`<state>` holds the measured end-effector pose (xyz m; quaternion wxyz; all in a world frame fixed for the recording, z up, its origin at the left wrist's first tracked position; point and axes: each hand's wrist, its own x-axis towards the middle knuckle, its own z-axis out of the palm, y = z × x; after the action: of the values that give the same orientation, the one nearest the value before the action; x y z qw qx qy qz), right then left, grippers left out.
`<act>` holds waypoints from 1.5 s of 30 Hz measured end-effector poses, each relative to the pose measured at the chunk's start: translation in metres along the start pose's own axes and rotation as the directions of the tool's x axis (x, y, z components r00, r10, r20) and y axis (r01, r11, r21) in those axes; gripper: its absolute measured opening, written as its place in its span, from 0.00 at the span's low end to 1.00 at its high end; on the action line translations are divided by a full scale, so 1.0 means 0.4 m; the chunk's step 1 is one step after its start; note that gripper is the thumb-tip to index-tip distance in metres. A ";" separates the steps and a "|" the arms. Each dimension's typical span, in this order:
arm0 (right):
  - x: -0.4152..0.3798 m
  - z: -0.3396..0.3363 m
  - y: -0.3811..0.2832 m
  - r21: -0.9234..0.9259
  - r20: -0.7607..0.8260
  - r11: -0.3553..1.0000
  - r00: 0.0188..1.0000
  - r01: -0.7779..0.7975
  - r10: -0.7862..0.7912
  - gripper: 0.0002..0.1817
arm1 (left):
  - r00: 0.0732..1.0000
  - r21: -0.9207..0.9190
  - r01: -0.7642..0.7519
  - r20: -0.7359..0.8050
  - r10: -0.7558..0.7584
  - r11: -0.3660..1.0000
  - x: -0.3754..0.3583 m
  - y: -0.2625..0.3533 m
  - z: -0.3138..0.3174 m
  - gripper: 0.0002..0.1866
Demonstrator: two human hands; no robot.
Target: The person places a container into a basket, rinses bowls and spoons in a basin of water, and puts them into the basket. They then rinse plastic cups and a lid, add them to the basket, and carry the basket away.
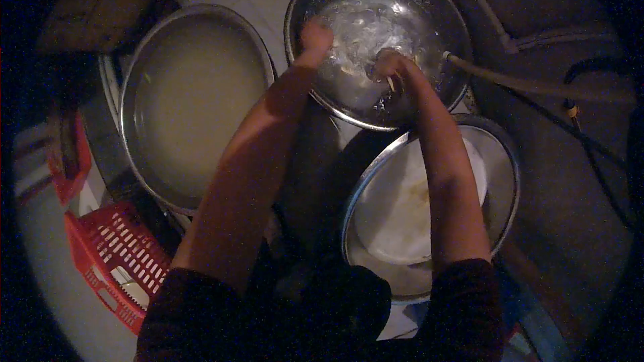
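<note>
Both bare hands work within a wide, round, shiny metal basin (pixel 349 119) of rippling water (pixel 376 27).
The left hand (pixel 316 39) is near the basin's left wall, the right hand (pixel 396 66) nearer its middle; blur and water hide whether either is spread or pinching. Low strokes inside the rim should limit splashing. The tan hose (pixel 537 82) overhangs the right rim; a metal basin of cloudy water (pixel 201 107) stands close left. The far water offers open room.

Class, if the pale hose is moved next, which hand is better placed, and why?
Likely the right hand: it's nearer the hose; the left hand is by the opposite side of the basin.
</note>
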<state>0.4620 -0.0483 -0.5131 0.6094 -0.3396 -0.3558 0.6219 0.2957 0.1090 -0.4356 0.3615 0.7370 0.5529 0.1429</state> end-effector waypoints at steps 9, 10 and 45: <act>0.054 -0.073 -0.034 -0.919 -0.377 -0.194 0.909 -0.344 0.175 0.17 | 0.957 -0.125 -0.153 -0.268 0.115 0.980 -0.087 0.078 -0.039 0.19; 0.047 -0.049 -0.072 -0.898 -0.435 -0.182 0.868 -0.400 0.238 0.17 | 0.938 0.056 -0.178 -0.293 0.187 0.982 -0.097 0.087 -0.051 0.19; 0.004 0.158 -0.346 -0.822 -0.570 -0.140 0.789 -0.553 0.229 0.18 | 0.862 -0.699 0.321 0.496 0.110 0.638 -0.369 0.199 0.140 0.13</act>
<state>0.4793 -0.0480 -0.3620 0.0117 -0.8211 -0.4855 0.2998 0.3352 -0.0575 -0.3918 0.7742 0.4907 0.3722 0.1460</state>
